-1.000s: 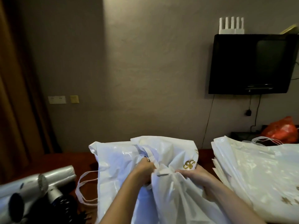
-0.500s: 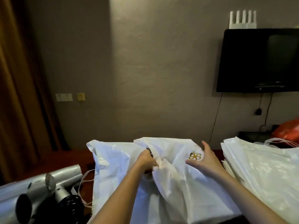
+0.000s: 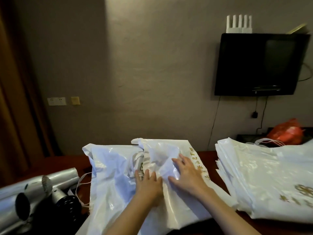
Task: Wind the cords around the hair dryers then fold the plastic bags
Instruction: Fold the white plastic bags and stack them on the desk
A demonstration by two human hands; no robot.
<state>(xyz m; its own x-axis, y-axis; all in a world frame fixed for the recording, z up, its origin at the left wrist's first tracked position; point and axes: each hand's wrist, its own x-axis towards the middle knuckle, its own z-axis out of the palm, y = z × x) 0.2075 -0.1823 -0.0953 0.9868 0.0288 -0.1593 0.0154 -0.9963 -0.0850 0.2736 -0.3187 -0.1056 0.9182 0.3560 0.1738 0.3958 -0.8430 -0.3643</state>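
Note:
A white plastic bag [image 3: 110, 175] with gold print lies crumpled on the dark wooden table [image 3: 55, 163] in front of me. Both palms press flat on it: my left hand [image 3: 148, 185] at its middle, my right hand [image 3: 187, 173] just to the right on a folded flap, fingers spread. A stack of white plastic bags [image 3: 264, 175] lies at the right. Silver hair dryers [image 3: 39, 189] sit at the lower left, cords dark and hard to make out.
A black TV [image 3: 259, 65] hangs on the far wall, with a white router [image 3: 238, 25] on top and cables below. An orange bag [image 3: 286, 133] sits on a low stand at the back right. A brown curtain [image 3: 15, 99] hangs at the left.
Both hands have let go of the bunched bag and now press it flat on the table. The right hand has come back toward the left hand, and the bag lies lower and flatter.

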